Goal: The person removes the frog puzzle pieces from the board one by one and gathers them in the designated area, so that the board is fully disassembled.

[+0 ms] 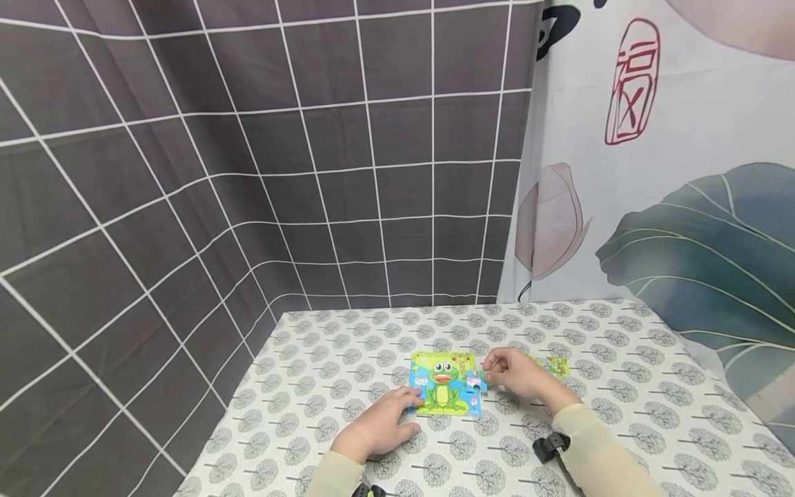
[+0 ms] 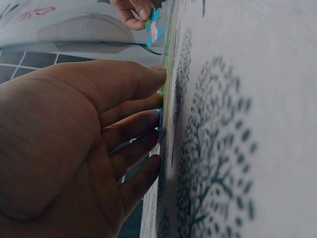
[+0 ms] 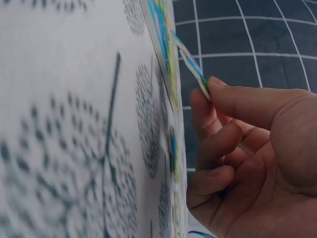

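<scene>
- Just below and right of centre in the head view, find the loose piece, blue and pink, overlapping the right side of the frog puzzle as seen from above.
- Pinched at its right end between thumb and forefinger of the right hand, with the other fingers folded in toward the palm, holding nothing.
- Judged to matter most: lying leftward of those fingertips in the head view, with its free end toward the puzzle's right side.
- Seen nearly edge-on in the right wrist view, slanting from the fingertips, right of centre, up toward the puzzle at the top of the frame; tilted rather than flat. Cannot tell touching from just apart at that upper end. Too small and too foreshortened to name a long axis with confidence.
- At lower centre of the head view, to the left of the puzzle, see the left hand: nearer to the puzzle's left edge than to the piece, with fingers nearly straight and slightly apart, tips resting at that edge, gripping nothing visible.
- Farther right, partly hidden behind the right hand, note a green patterned scrap on the table.
- Underneath, spread with a tree-print cloth; behind, hung with a dark grid curtain at upper left and centre, and a pale flowered curtain at upper right.
</scene>
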`<act>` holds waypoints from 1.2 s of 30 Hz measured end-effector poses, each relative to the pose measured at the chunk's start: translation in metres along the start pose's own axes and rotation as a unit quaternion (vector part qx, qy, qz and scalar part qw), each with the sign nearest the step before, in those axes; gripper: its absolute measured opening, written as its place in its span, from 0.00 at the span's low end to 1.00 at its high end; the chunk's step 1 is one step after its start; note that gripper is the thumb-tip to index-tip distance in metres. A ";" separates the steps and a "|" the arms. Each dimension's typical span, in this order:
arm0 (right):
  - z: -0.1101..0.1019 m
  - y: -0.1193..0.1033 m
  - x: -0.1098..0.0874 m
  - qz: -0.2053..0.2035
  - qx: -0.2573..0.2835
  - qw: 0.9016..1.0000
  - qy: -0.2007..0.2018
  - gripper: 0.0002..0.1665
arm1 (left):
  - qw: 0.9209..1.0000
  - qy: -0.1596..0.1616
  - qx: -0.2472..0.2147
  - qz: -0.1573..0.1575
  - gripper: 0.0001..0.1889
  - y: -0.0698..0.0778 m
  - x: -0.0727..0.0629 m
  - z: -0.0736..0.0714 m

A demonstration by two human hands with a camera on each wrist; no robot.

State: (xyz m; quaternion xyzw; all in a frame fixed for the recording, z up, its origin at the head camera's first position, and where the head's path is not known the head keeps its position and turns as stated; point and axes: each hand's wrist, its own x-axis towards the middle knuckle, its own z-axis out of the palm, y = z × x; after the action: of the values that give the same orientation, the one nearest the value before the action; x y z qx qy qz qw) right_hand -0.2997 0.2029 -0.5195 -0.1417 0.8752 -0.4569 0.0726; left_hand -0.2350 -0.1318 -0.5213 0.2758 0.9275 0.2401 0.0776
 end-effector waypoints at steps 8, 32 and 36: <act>-0.025 0.011 -0.010 0.003 0.014 1.000 -0.025 0.08 | 1.000 -0.001 0.002 0.000 0.25 -0.001 0.000 0.002; -0.024 0.025 -0.010 0.007 -0.053 0.998 -0.020 0.09 | 1.000 -0.001 -0.009 0.001 0.26 -0.007 0.000 0.003; -0.023 0.025 -0.010 0.013 -0.060 0.998 -0.017 0.09 | 1.000 0.000 -0.009 0.001 0.26 -0.006 0.000 0.003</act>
State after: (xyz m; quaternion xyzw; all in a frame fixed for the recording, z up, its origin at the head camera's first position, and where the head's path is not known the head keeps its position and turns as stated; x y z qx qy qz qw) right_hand -0.3009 0.2380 -0.5270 -0.1421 0.9014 -0.4002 0.0851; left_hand -0.2374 -0.1353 -0.5271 0.2757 0.9252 0.2483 0.0793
